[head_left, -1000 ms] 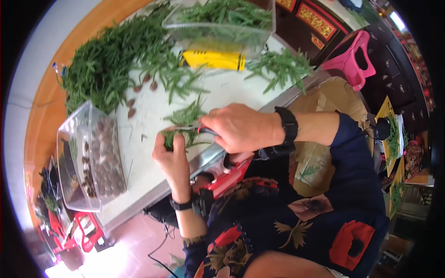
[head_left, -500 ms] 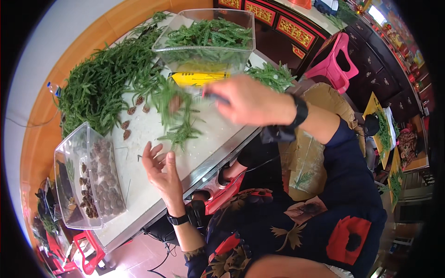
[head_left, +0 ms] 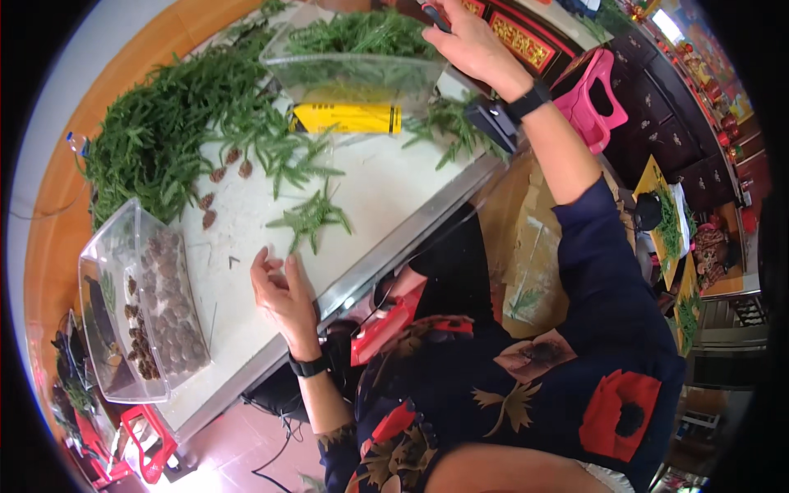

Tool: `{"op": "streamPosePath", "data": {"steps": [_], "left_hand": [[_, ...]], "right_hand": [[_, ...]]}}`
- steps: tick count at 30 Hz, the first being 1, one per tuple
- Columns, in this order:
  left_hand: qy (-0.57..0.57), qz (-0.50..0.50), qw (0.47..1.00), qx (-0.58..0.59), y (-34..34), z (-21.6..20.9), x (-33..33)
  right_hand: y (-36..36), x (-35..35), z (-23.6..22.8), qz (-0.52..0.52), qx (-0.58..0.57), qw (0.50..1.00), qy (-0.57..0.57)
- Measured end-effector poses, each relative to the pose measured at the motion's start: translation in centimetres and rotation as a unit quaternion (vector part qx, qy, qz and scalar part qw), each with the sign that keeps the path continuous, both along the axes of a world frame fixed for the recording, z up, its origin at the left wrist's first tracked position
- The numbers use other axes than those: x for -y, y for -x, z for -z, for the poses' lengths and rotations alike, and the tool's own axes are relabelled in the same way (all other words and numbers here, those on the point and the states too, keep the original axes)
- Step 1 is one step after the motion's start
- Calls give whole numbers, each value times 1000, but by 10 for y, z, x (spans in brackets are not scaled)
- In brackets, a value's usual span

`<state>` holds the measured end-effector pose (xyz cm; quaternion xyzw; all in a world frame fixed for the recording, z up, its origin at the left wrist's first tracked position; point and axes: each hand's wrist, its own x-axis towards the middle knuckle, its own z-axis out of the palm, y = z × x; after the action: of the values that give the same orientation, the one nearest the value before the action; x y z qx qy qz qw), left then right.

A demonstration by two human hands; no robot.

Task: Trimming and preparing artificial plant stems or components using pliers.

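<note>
A left hand (head_left: 282, 292) rests on a table (head_left: 386, 193), near its front edge. Just beyond its fingertips lies a small sprig bunch (head_left: 311, 218). To the hand's left sits a bin (head_left: 140, 304) with cones in it. A few loose cones (head_left: 220, 193) lie between bin and sprig heap (head_left: 173, 131), farther back and left. The right hand (head_left: 468, 41) is raised far behind, above a tub (head_left: 362, 57) filled with sprigs; a flat box (head_left: 345, 119) lies just before that tub.
</note>
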<state>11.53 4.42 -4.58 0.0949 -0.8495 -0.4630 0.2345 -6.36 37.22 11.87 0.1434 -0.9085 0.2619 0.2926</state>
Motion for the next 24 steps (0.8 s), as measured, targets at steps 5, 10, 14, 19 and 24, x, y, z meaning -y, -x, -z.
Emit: {"op": "streamPosePath", "data": {"steps": [5,10,14,19,24], "left_hand": [[26,13,1000,2,4,3,2],[40,26,999,-13,6,3,1],[46,28,998,-25,6,1,-2],[43,28,999,-14,2,3,0],[51,25,998,-8,1,3,1]], "right_hand": [[-65,31,33,-78,273,951,-122],[-71,27,118,-69,263,946,-178],[-70,31,139,-30,142,973,-181],[-70,39,145,-15,130,974,-186],[-69,41,152,-12,113,976,-185]]}}
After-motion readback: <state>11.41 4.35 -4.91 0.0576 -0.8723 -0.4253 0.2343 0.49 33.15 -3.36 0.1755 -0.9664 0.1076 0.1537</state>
